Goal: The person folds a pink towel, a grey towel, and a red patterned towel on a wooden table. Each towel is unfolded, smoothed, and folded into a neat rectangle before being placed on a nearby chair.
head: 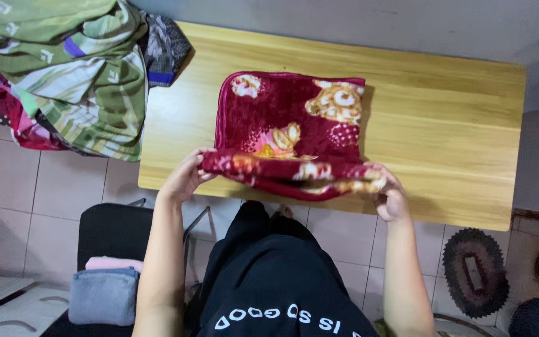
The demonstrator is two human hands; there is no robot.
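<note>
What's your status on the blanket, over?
Left hand and right hand each grip a near corner of the red blanket. Near edge lifted, the rest flat on the wooden table. Cloth pile sits apart, left.

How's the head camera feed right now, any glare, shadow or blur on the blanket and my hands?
Head view: light is soft and even, with no glare on the wooden table; the dark red blanket casts a faint shadow along its right edge; left hand and right hand at the near fold look slightly soft, as does the fabric pile at top left; straight edges bow a little toward the corners.
</note>
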